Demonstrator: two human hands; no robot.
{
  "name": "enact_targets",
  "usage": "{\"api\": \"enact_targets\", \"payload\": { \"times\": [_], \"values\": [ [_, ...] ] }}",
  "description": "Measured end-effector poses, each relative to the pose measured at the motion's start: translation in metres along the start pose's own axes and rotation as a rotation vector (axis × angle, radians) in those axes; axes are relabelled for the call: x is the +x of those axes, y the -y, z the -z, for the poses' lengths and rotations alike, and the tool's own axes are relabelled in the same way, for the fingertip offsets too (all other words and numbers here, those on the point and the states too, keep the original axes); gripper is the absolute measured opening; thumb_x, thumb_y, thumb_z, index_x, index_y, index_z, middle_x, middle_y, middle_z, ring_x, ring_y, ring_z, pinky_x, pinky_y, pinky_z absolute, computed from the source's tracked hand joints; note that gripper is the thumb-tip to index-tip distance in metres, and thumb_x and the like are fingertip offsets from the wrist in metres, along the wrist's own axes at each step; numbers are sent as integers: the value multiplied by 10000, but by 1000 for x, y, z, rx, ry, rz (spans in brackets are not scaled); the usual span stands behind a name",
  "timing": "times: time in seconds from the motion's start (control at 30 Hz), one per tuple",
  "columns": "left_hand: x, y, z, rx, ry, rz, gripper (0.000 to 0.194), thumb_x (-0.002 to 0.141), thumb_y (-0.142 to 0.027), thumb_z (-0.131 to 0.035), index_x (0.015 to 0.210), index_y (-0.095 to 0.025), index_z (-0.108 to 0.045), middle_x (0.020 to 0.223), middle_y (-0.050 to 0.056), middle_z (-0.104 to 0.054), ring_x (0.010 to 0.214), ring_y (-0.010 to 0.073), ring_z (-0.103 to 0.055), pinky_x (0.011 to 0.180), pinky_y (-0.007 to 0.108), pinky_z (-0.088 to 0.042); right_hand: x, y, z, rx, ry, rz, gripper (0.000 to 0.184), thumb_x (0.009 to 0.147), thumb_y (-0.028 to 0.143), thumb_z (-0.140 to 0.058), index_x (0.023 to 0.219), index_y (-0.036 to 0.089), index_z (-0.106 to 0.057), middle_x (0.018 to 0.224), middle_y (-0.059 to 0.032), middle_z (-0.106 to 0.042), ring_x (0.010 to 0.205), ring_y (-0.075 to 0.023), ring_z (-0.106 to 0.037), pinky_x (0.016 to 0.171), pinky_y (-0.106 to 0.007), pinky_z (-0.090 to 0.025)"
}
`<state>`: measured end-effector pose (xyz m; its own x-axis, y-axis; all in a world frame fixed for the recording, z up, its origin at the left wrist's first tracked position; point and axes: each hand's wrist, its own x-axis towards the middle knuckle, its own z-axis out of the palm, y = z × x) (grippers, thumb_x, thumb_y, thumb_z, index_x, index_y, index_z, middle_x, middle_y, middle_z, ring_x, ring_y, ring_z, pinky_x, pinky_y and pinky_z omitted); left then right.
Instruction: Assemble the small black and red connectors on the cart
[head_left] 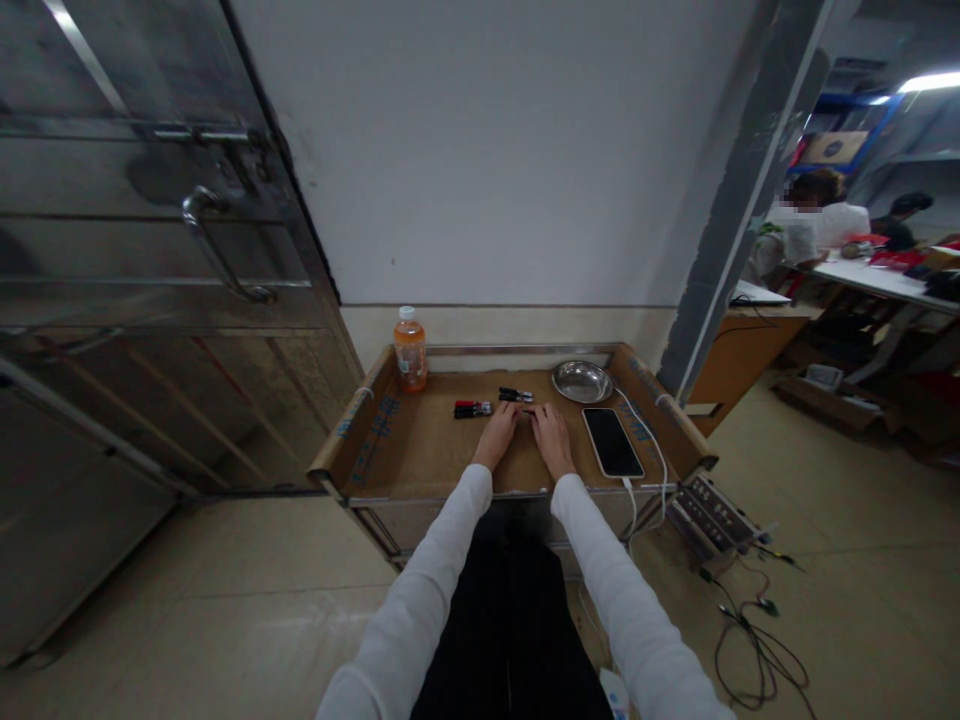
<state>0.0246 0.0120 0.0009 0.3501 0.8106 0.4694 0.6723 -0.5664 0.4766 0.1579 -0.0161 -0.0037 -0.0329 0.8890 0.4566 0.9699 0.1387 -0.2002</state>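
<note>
My left hand [498,436] and my right hand [552,438] are close together over the cardboard-lined cart top [427,450], fingertips nearly meeting. Between them shows a small dark slim piece [529,411], and the fingers of both hands are closed at it; its kind is too small to tell. Just beyond my left hand lie some black pieces with silvery ends [514,395]. Farther left is a small group of red and black pieces [472,409] with silvery ends, side by side. A round metal dish [583,381] stands at the back right.
A bottle of orange drink [410,350] stands at the cart's back left. A phone [613,443] with a white cable [651,432] lies right of my hand. A metal box with cords [712,520] sits on the floor. People work at tables in the right background.
</note>
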Motion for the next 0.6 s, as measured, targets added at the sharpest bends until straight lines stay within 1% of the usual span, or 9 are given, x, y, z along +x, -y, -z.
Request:
{"api": "enact_targets", "payload": {
  "times": [0.17,0.33,0.47,0.53,0.6],
  "values": [
    [-1,0,0,-18,4,-23,234,919,-127,-397,1113,-161,-523,1138,93,-583,1089,162,-568,957,317,-464,1,0,-3,14,33,3,266,920,148,-378,1079,179,-589,1018,-90,-585,946,-193,-531,853,-303,-405],
    [1,5,-4,-119,7,-52,270,889,-84,-406,1126,-163,-510,1129,93,-590,1102,173,-560,978,354,-452,0,-1,-4,86,10,46,272,906,156,-424,1147,166,-552,1066,-88,-584,998,-188,-524,884,-292,-400],
    [1,7,-9,-148,-19,-61,267,906,-124,-390,1148,-153,-498,1107,99,-607,1061,174,-584,967,364,-463,-1,-2,-4,42,13,32,243,905,173,-441,1111,181,-570,1030,-85,-591,974,-196,-529,860,-301,-399],
    [1,7,-10,-112,-37,-43,304,924,-147,-351,1201,-145,-475,1155,112,-600,1101,175,-571,987,364,-451,-1,-2,-5,5,18,28,221,907,174,-442,1079,188,-580,1004,-80,-597,961,-197,-529,855,-304,-390],
    [1,6,-10,-29,-46,-11,367,932,-151,-310,1278,-130,-432,1261,135,-556,1194,182,-518,1032,366,-413,0,-2,-6,-26,20,23,204,916,190,-438,1052,194,-589,992,-77,-601,953,-197,-528,852,-306,-380]
  ]
}}
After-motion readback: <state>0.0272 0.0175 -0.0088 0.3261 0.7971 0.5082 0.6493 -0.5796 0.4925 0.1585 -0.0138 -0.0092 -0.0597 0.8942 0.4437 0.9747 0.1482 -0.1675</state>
